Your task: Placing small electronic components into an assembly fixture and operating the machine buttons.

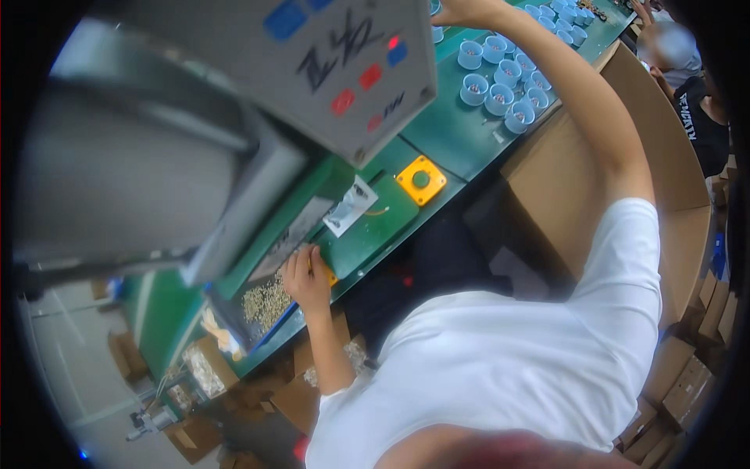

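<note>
My left hand (305, 275) is beside the front of a grey machine, its fingers bent and drawn together; what they may hold is hidden. Just below it lies a tray (273, 334) with a blue edge, holding a heap of small beige parts (266, 303). A white printed slip with a clear bag (350, 206) lies up and right of that hand. My right arm stretches far over the bench, and my right hand (467, 12) is at the top edge near a light-blue cup (437, 34). The machine housing and the picture's edge partly cover its fingers.
A grey control box (351, 86) with coloured buttons hangs over the green bench (437, 144). A yellow box with a green button (421, 180) sits at the bench edge. Several light-blue cups (500, 99) with small parts stand beyond. A large carton (562, 195) adjoins the right side; people sit farther off.
</note>
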A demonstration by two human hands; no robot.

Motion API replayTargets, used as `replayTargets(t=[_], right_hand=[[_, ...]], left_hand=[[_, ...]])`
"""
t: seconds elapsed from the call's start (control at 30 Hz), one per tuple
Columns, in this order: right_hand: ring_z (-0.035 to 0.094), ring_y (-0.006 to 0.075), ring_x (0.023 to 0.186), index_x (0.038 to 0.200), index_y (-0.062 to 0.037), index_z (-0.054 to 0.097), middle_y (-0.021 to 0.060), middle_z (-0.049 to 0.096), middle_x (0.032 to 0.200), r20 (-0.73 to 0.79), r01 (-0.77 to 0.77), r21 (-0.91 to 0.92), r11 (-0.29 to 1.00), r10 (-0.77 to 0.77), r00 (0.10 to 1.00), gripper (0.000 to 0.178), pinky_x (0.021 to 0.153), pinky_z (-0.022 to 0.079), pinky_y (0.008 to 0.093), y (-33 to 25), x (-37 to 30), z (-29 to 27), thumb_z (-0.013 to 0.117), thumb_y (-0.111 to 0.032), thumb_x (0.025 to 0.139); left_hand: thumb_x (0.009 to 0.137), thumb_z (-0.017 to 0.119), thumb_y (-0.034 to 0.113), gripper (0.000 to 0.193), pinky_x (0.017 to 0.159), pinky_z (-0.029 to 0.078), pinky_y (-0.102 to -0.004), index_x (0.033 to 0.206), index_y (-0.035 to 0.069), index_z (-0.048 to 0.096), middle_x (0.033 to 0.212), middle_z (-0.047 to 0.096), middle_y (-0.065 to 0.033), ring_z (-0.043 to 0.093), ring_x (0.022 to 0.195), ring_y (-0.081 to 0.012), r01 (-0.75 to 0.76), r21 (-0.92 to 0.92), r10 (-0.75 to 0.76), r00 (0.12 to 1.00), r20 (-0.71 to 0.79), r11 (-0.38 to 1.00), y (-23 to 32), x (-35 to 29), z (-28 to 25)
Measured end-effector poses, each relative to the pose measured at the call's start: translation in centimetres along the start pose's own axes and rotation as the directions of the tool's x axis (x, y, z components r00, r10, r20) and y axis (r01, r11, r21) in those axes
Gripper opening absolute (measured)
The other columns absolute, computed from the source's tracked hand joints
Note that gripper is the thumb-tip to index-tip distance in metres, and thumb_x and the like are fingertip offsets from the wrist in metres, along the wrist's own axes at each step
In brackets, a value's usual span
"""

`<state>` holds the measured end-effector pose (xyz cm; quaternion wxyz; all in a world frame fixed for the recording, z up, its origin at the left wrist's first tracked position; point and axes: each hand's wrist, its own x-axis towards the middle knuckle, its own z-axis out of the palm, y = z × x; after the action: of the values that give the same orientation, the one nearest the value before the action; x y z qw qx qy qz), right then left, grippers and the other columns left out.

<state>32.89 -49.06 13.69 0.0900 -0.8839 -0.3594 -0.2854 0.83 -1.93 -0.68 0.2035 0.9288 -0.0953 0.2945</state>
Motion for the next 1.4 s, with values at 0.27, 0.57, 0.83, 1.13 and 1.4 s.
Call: replayTargets(t=[0.27, 0.57, 0.83, 1.13, 1.4], right_hand=[[0.063, 0.0393, 0.104, 0.121, -0.0045, 0.059, 0.017, 0.062, 0.105, -0.09, -0.039, -0.024, 0.999, 0.036, 0.995, 0.055, 0.09, 0.052, 0.0484, -19.9, -3.0, -10.1, 0.081, -0.012, 0.071], [0.063, 0.0362, 0.122, 0.141, -0.0128, 0.06, 0.0142, 0.066, 0.132, -0.087, -0.524, 0.159, 0.837, 0.54, 0.837, 0.062, 0.101, 0.052, 0.0413, -21.2, -14.6, 0.8, 0.081, -0.027, 0.084], [0.066, 0.0331, 0.114, 0.133, -0.0034, 0.062, 0.0165, 0.067, 0.125, -0.304, -0.535, 0.363, 0.763, 0.64, 0.706, 0.06, 0.097, 0.052, 0.0389, -25.2, -14.7, 4.8, 0.085, -0.023, 0.082], [0.061, 0.0264, 0.121, 0.137, -0.0037, 0.062, 0.0132, 0.064, 0.132, -0.309, -0.519, 0.489, 0.701, 0.696, 0.648, 0.061, 0.104, 0.047, 0.0368, -26.7, -15.5, 5.7, 0.085, -0.02, 0.083], [0.063, 0.0314, 0.118, 0.138, -0.0054, 0.061, 0.0155, 0.065, 0.128, -0.214, -0.65, 0.338, 0.681, 0.728, 0.651, 0.062, 0.103, 0.048, 0.0385, -21.9, -18.1, 10.3, 0.083, -0.026, 0.084]], left_hand=[[0.091, 0.074, 0.006, 0.005, 0.073, 0.05, -0.0402, 0.094, 0.002, 0.072, 0.087, 0.07, -0.0121, 0.064, 0.08, -0.0322, -0.005, -0.161, 0.002, 1.0, -0.024, 0.987, -0.6, -0.4, 0.4], [0.091, 0.075, 0.006, 0.008, 0.07, 0.052, -0.0331, 0.097, 0.0, 0.075, 0.09, 0.072, -0.0105, 0.067, 0.078, -0.0235, 0.127, -0.283, -0.133, 0.991, -0.002, 0.951, -0.8, -0.3, 0.0], [0.085, 0.078, 0.001, 0.009, 0.075, 0.052, -0.0364, 0.092, 0.001, 0.073, 0.091, 0.072, -0.0108, 0.066, 0.081, -0.0277, 0.1, -0.396, -0.146, 0.985, -0.089, 0.913, -0.9, -3.5, 0.0], [0.08, 0.083, 0.006, 0.016, 0.08, 0.051, -0.0359, 0.095, 0.004, 0.078, 0.094, 0.073, -0.0098, 0.066, 0.088, -0.0267, 0.062, -0.323, -0.079, 0.996, -0.038, 0.944, 2.0, 2.9, -2.8], [0.087, 0.083, 0.032, 0.028, 0.063, 0.047, -0.0285, 0.1, 0.008, 0.083, 0.077, 0.07, -0.0054, 0.06, 0.067, -0.0151, 0.166, -0.32, -0.018, 0.908, 0.419, 0.933, 3.3, 13.7, -1.2]])
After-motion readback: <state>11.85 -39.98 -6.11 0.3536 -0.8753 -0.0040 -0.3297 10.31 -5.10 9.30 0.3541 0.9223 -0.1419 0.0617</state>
